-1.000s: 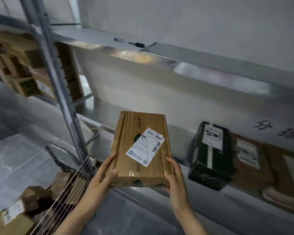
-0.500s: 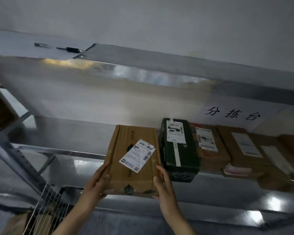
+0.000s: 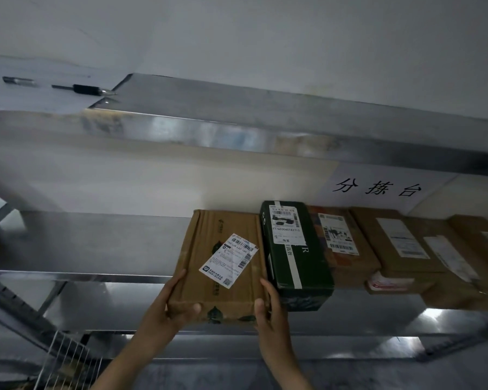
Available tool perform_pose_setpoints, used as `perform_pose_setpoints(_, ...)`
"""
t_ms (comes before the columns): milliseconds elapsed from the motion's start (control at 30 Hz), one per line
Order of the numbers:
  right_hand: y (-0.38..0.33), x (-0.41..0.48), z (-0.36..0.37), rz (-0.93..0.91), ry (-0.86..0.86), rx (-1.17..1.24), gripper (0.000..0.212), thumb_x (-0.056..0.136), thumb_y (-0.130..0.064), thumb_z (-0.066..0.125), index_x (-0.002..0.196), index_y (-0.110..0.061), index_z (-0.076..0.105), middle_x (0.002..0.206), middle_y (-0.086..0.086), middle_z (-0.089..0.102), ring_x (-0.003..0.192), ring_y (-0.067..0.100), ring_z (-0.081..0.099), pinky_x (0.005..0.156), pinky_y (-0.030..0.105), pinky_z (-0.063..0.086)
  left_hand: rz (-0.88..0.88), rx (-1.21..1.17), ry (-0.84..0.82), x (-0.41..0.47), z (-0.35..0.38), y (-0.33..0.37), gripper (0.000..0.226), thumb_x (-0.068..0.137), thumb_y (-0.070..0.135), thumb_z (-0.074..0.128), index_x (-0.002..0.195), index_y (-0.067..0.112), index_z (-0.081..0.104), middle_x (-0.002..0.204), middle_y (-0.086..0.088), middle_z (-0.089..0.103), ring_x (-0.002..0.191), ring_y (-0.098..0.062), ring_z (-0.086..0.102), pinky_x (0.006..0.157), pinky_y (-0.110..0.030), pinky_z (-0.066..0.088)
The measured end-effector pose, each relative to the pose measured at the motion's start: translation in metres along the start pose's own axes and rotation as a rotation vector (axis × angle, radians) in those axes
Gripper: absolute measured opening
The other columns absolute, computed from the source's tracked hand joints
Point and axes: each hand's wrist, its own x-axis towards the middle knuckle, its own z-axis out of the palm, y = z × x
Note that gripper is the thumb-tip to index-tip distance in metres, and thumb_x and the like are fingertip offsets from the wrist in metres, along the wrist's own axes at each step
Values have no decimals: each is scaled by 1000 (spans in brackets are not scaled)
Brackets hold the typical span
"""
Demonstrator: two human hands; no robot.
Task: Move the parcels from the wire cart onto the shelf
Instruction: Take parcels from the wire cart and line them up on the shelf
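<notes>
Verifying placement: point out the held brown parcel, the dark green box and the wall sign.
brown parcel (image 3: 226,220), head view, cardboard above its label
dark green box (image 3: 314,268), head view, top face
wall sign (image 3: 378,188), head view, middle character

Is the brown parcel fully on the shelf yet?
Partly: the brown parcel overhangs the shelf edge; left hand and right hand grip it.

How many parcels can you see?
6: the brown parcel held by left hand and right hand, the green box beside it, then four brown boxes rightward; overlaps and the frame edge may hide more.
</notes>
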Motion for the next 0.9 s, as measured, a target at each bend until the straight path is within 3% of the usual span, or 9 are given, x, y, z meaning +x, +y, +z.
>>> perform_pose_setpoints(100,-2,1,0,9,12,0,36,87,-57,36,123,-62,30,145,1,31,124,13,42,84,11,41,76,34,12,6,-3,-11,86,49,70,76,126,60,39,128,23,47,105,0,55,71,-14,54)
perform_pose_setpoints(200,-2,2,0,17,56,-38,38,88,-49,35,125,-58,30,148,4,30,129,17,39,95,22,39,103,37,28,11,0,-21,82,41,82,69,115,71,36,128,26,43,109,-3,53,77,-17,55)
perform_pose_setpoints(333,-5,0,2,20,101,-81,36,93,-44,36,128,-50,30,150,9,26,133,20,35,99,25,34,112,39,41,13,5,-28,75,51,73,68,118,70,34,128,23,43,111,-8,54,75,-14,54)
perform_pose_setpoints(433,-7,1,5,28,95,-104,55,79,-79,26,128,-53,25,151,9,22,132,21,35,97,25,35,118,20,52,14,6,-29,82,47,77,69,122,62,37,128,24,43,109,-7,54,74,-11,53)
perform_pose_setpoints(533,-1,6,9,26,83,-121,58,71,-82,27,126,-63,23,151,8,27,133,21,37,100,30,39,118,-1,55,19,6,-27,88,44,79,69,124,58,41,124,26,42,106,-9,55,73,-10,53)
perform_pose_setpoints(667,7,8,9,19,67,-176,62,66,-89,31,125,-70,21,145,4,40,126,20,47,102,40,45,145,-10,44,22,7,-24,67,54,64,74,109,76,37,122,28,40,102,-1,53,71,-9,53)
perform_pose_setpoints(767,-2,7,10,51,35,-255,54,83,-69,37,130,-59,14,138,7,50,118,20,55,96,37,49,168,-14,41,25,8,-26,69,69,34,74,103,81,36,123,27,42,102,1,53,72,-9,52)
perform_pose_setpoints(833,-5,7,11,83,43,-319,54,95,-44,43,138,-54,12,134,8,53,114,21,56,96,39,50,171,-17,46,30,9,-30,68,71,34,73,110,76,37,125,26,44,106,-4,55,75,-12,53)
perform_pose_setpoints(900,-9,7,10,116,60,-399,59,98,-36,43,146,-48,10,133,7,53,111,23,58,92,36,51,174,-10,36,33,9,-32,67,70,48,75,121,66,36,130,23,44,113,-8,54,79,-14,53)
